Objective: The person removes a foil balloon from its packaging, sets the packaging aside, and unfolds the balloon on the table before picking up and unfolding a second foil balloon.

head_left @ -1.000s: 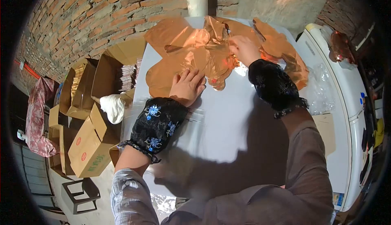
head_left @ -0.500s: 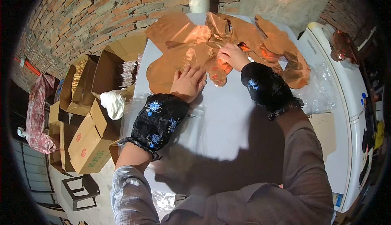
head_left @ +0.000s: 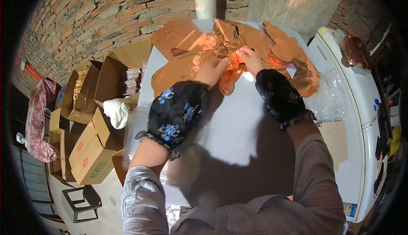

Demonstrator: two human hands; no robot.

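A flat, copper-coloured foil balloon [head_left: 170,75] with rounded lobes spreads over the far part of the white table [head_left: 225,128]. Its shiny film is creased and bunched near the middle. My right hand [head_left: 250,60] pinches the bunched foil between thumb and fingertips. Close beside it on the left, my left hand [head_left: 210,71] is closed on the same foil, its thumb toward the right hand and some fingers hidden. Black sleeve covers with blue flowers cover both forearms near the wrists.
Open cardboard boxes [head_left: 91,150] stand left of the table, some holding stacked packets [head_left: 132,80]. A white cloth bundle [head_left: 116,112] hangs on one box. Clear plastic film [head_left: 331,94] lies at the right, beside a white appliance [head_left: 355,82]. A dark stool [head_left: 81,203] stands on the floor.
My left hand has gone from lying flat on the foil to gripping it, shifting right toward my right hand. The right hand has moved slightly right, still pinching foil.
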